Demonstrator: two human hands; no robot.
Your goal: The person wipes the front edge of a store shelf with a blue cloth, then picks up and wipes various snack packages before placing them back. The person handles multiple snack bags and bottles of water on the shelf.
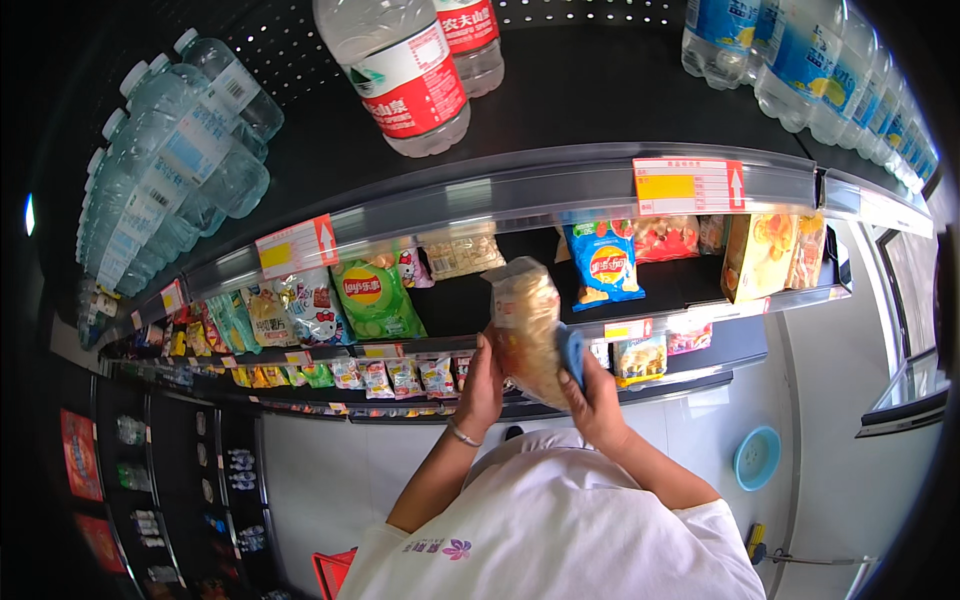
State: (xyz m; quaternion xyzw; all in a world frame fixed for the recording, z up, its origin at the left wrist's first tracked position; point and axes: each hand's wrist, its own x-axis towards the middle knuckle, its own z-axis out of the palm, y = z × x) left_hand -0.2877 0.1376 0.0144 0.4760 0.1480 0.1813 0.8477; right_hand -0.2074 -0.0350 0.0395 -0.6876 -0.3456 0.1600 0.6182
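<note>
Between my two hands is a clear plastic snack bag (531,337) with pale yellowish contents, tilted in front of the shelves. My left hand (481,382) grips its left side and wears a bracelet at the wrist. On the other side, my right hand (598,401) presses a folded blue cloth (571,355) against the bag. Just beyond the bag is a dark gap on the snack shelf (457,304). A green Lay's chip bag (379,296) stands left of this gap, and a blue Lay's bag (604,262) stands to its right.
Large water bottles (412,82) stand on the upper shelf, with shrink-wrapped bottles (176,165) to the left and blue-labelled bottles (814,67) to the right. The upper shelf edge (487,195) juts out above the snacks. A blue basin (757,458) and a red basket (330,574) are below.
</note>
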